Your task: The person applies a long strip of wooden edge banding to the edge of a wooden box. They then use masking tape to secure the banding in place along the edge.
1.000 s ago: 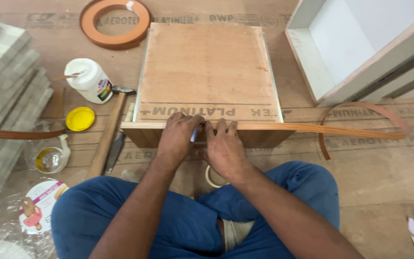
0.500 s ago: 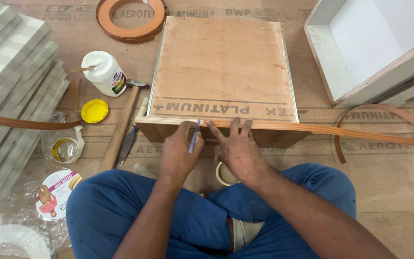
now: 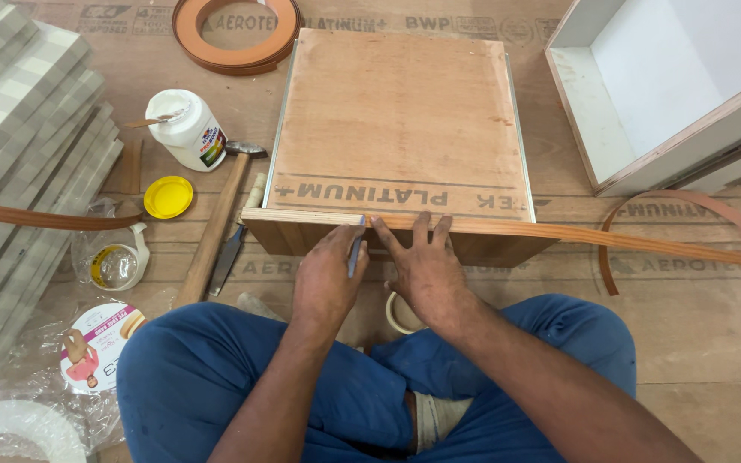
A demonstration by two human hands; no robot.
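Note:
I sit cross-legged at a plywood box lying bottom up on the floor. A brown edge-band strip runs along its near top edge and trails off to the right. My left hand holds a small grey blade-like tool against that edge. My right hand lies just beside it, fingers spread and pressing on the strip at the box's edge.
A hammer and a chisel lie left of the box, beside a white glue bottle, its yellow cap and a small cup. An edge-band roll lies at the top, grey boards stack left, a white-lined box stands right.
The view has shifted slightly toward the box. My left hand has slid a little along the edge with the tool; my right hand's fingers stay spread on the strip.

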